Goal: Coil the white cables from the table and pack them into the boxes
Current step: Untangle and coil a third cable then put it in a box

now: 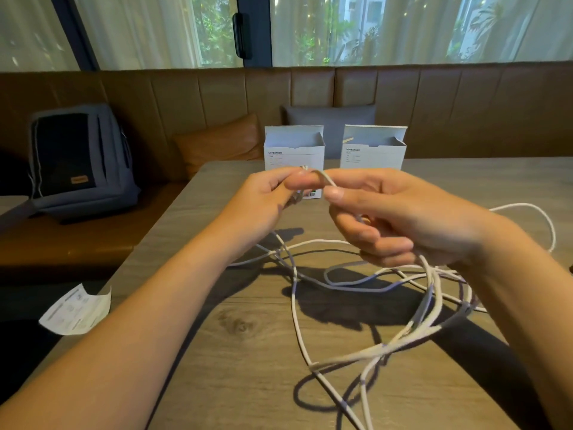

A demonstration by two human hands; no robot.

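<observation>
Both hands' grip pinches the white cable (325,179); slack trails onto the table (248,352).

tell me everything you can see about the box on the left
The left box is a small white cardboard carton standing upright on the far part of the wooden table, beside a matching one. Its top is open, with the lid flap standing up at the back. The front carries a small brand line and fine print too small to read, and a label near the bottom edge. Nothing can be seen inside. The left hand, raised in front, hides its lower front.
</observation>
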